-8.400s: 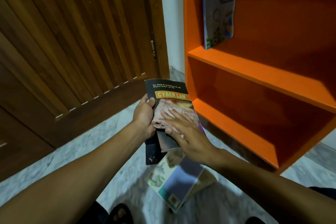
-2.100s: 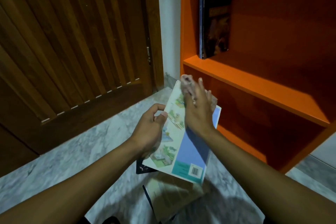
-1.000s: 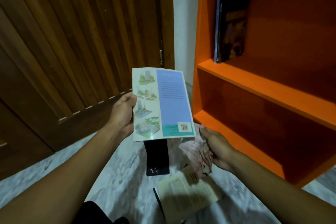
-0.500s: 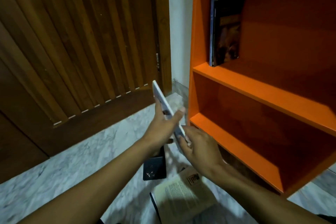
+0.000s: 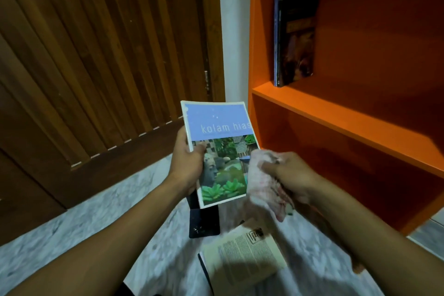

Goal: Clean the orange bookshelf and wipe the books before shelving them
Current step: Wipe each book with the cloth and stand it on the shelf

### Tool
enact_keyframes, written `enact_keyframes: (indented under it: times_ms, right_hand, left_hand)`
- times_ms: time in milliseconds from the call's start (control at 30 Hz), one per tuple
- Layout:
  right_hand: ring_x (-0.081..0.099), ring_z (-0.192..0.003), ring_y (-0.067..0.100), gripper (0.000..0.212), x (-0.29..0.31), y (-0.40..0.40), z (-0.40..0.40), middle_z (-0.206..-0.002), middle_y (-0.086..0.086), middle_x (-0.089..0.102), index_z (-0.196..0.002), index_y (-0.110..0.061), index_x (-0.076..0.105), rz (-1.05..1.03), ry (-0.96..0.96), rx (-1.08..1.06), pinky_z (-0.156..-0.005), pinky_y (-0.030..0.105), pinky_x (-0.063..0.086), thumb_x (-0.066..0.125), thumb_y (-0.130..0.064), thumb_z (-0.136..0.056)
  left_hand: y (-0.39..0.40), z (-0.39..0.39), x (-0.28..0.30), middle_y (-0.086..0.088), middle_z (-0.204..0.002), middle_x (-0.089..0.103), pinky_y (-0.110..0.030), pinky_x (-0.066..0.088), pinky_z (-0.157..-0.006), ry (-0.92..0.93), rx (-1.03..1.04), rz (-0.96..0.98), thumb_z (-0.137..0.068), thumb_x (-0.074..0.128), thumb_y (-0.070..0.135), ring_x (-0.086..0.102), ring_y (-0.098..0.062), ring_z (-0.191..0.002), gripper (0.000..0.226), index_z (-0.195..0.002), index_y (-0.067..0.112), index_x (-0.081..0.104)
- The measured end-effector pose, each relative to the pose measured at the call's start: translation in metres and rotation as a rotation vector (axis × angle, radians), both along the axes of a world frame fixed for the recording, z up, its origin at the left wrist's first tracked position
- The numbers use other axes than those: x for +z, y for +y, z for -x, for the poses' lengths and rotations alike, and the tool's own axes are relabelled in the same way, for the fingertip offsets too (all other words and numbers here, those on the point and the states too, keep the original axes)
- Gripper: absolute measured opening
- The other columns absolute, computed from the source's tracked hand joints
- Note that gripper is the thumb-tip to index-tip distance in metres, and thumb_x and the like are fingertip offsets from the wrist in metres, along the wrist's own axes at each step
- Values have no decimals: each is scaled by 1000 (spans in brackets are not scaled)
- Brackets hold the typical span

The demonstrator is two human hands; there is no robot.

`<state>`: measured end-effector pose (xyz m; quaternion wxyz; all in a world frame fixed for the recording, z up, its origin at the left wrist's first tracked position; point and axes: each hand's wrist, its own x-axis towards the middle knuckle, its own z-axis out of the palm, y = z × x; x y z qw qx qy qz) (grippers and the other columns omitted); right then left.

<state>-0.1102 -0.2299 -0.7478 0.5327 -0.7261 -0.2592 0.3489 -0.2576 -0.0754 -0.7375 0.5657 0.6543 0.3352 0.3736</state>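
Observation:
My left hand (image 5: 186,163) grips the left edge of a thin book (image 5: 219,142) with a lilac band reading "kolam hias" and a garden photo, front cover facing me. My right hand (image 5: 288,175) is closed on a crumpled pale pink cloth (image 5: 262,182), which touches the book's lower right edge. The orange bookshelf (image 5: 336,115) stands to the right. Two dark books (image 5: 294,36) stand upright against the left wall of its upper compartment. The compartment below them holds nothing that I can see.
On the marble floor (image 5: 84,218) below my hands lie a black book (image 5: 204,222) and a cream book with printed text (image 5: 242,257). A brown slatted wooden door (image 5: 96,43) fills the left. A white wall strip (image 5: 234,31) separates door and shelf.
The book was turned over: a second ago its back cover with barcode faced me, half a second ago it was edge-on, now the front cover shows. The cloth hand rose from the floor to the book.

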Motion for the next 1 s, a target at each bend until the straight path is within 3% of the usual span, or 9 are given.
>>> enact_keyframes:
  times_ms: [167,233,300,400,500,600,700,833,1000]
  right_hand:
    - [72,-87,28,16,32,-8,-27,-93,14,72,-117,-16,57,-334,437,-472,-75,41,59,50,-19,-103]
    - [70,-101,30,21,36,-5,-34,-109,14,71,-121,-23,58,-506,362,-598,-89,48,57,45,-18,-104]
    - [63,-117,27,32,40,-2,-40,-132,10,62,-133,-32,51,-630,78,-649,-98,49,52,42,-23,-104]
    - [45,-136,20,36,36,8,-41,-149,-8,47,-137,-49,43,-598,-444,-491,-112,52,36,44,-36,-103]
    - [3,-152,6,51,12,19,-34,-159,-22,20,-147,-44,37,-328,-857,-244,-120,56,-8,49,-21,-103]
    - [-3,-150,-1,73,-8,17,-19,-157,-29,11,-150,-40,30,-345,-814,-121,-123,52,-6,45,7,-96]
    - [6,-153,10,78,-26,10,-7,-162,-10,19,-151,-27,34,-424,-778,32,-126,43,4,37,18,-87]
    - [10,-153,11,84,-49,4,21,-160,-18,20,-149,-21,38,-436,-748,223,-125,31,9,34,24,-79]
    - [21,-151,13,79,-62,-4,37,-156,-9,37,-140,-16,51,-431,-729,332,-123,27,16,34,16,-71]
  left_hand:
    - [2,9,5,9,-138,55,-49,44,-108,27,-87,-199,-100,53,11,54,-16,-125,48,-139,36,40]
    - [-3,9,7,15,-134,58,-50,45,-107,27,-159,-239,-101,53,12,56,-12,-123,46,-136,39,41]
    - [-11,8,6,20,-132,59,-51,47,-105,29,-238,-247,-101,52,12,57,-11,-123,45,-136,39,42]
    - [-25,3,5,14,-137,57,-52,47,-105,11,-348,-237,-103,49,12,56,-14,-127,44,-139,36,42]
    - [-34,-2,6,6,-141,56,-55,46,-104,-49,-415,-199,-103,48,13,56,-22,-129,45,-138,40,44]
    - [-31,-2,8,2,-138,60,-49,52,-99,-104,-428,-138,-103,47,8,61,-22,-124,46,-136,39,47]
    - [-19,0,12,-1,-132,65,-40,59,-87,-176,-375,-46,-102,46,3,67,-24,-113,47,-143,27,44]
    - [4,1,19,1,-128,67,-33,59,-73,-246,-229,25,-102,43,1,71,-20,-103,50,-147,22,41]
    - [24,13,22,0,-130,65,-46,61,-74,-285,-121,126,-104,42,6,71,-26,-101,45,-144,26,45]
